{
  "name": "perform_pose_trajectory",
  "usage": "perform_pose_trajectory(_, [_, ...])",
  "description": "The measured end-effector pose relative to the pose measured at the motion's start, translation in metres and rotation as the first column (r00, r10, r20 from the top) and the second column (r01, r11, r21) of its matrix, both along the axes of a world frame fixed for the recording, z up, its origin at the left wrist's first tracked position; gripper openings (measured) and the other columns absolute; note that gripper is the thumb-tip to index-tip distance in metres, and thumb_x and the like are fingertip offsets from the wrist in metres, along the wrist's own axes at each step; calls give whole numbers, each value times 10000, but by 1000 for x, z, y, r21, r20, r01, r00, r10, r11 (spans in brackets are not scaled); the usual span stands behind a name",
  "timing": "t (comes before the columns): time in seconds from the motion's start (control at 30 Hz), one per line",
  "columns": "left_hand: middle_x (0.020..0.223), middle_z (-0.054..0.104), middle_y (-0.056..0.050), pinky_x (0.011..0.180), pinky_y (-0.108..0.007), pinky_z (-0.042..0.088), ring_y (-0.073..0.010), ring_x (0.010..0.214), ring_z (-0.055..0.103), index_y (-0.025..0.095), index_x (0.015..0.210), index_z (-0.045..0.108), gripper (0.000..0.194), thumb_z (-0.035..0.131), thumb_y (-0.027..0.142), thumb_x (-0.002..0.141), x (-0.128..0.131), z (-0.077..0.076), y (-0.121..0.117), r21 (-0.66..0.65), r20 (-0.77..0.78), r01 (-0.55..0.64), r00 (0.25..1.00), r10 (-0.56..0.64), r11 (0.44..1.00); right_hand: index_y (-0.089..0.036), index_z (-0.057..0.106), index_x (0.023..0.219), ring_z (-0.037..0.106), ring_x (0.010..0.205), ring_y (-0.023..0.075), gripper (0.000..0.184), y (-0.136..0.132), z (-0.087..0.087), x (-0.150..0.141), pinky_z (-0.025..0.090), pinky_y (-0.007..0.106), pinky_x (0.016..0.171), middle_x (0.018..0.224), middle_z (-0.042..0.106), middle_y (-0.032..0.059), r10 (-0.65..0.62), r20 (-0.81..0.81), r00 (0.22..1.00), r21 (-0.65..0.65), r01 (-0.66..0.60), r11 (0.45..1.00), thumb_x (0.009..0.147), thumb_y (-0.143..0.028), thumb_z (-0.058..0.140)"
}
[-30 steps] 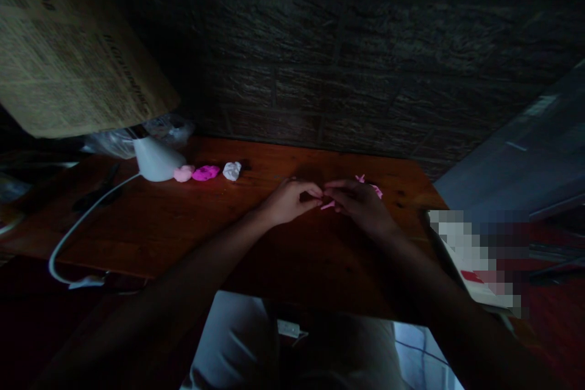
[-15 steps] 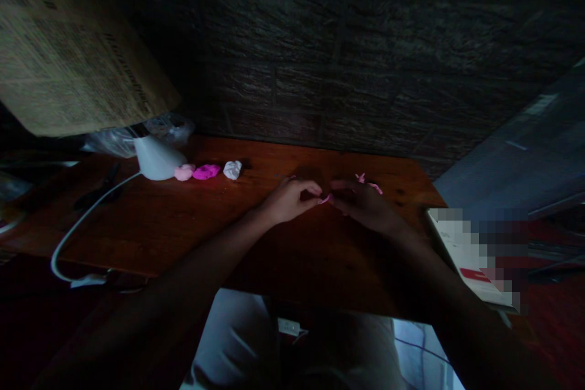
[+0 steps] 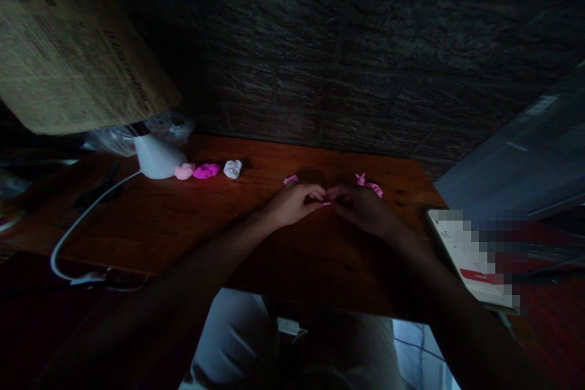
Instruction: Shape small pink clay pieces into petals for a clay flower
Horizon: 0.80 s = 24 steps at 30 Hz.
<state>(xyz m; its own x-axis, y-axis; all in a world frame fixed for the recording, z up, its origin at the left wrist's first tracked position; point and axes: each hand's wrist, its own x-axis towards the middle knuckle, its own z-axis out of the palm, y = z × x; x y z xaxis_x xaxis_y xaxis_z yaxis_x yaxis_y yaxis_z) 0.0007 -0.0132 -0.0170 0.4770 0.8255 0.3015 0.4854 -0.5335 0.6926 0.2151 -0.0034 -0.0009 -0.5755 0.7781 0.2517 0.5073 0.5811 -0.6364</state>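
Note:
Between my two hands, low over the wooden table (image 3: 283, 256), is a thin strip of pink modelling clay (image 3: 326, 203). My left hand (image 3: 297, 201) pinches its left end between thumb and fingers. The fingers of my right hand (image 3: 359, 207) close on the other end, in shadow. Just behind my left hand lies a small pink piece of clay (image 3: 290, 180), partly covered by it. Beyond my right hand sit more pink clay pieces (image 3: 370, 185), thin and crooked in shape.
A pale pink lump (image 3: 184, 171), a magenta lump (image 3: 207, 171) and a white lump (image 3: 233, 169) line up beside the lamp base (image 3: 158, 158). The lamp's newsprint shade (image 3: 82, 55) hangs at left, its cable (image 3: 68, 241) curving forward. A book (image 3: 457, 244) lies at the right edge.
The pink strip first stuck out below my right fingers; now it spans both hands' fingertips. My hands have come closer together, and the piece behind my left hand shows more.

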Motion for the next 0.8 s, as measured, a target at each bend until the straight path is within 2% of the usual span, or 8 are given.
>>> perform_pose_trajectory(0.17, [978,793,-37,866,-275,515,-150,892,738,182,968,709,78,674,187,899,1,2,-1,10,-6,9,1000,-9,1000,-225,753,1009,721,836,196,223,-2,3,-3,548,333,781,994,781,56,-22,-32,999,-23,22,999,860,-167,597])
perform_pose_trajectory(0.27, [969,792,-41,866,-270,511,-147,890,735,175,940,712,66,656,162,907,1,4,-2,13,-11,16,1000,-16,1000,-226,750,994,709,818,198,182,-3,6,-2,543,329,757,954,773,49,8,-16,1000,-38,-9,999,854,-201,636])
perform_pose_trajectory(0.4, [968,791,-44,836,-268,519,-148,878,731,172,958,710,71,662,183,907,2,5,-3,7,0,14,1000,-14,1000,-227,748,1022,696,789,188,218,-1,7,1,536,319,730,961,769,46,6,-3,1000,-19,-6,1000,840,-171,642])
perform_pose_trajectory(0.6, [983,790,-37,823,-261,525,-148,892,726,175,972,706,107,707,177,865,4,2,-3,-4,9,9,1000,-9,1000,-232,752,994,710,824,199,243,3,-1,1,542,340,766,956,770,46,-34,43,999,7,34,999,826,-115,622])
perform_pose_trajectory(0.8, [963,790,-25,856,-286,508,-159,888,729,185,956,708,76,677,186,887,7,2,-4,-4,8,-30,1000,30,1000,-223,748,962,723,838,210,196,0,2,0,555,356,782,951,775,53,-16,-23,1000,-29,15,999,831,-160,616])
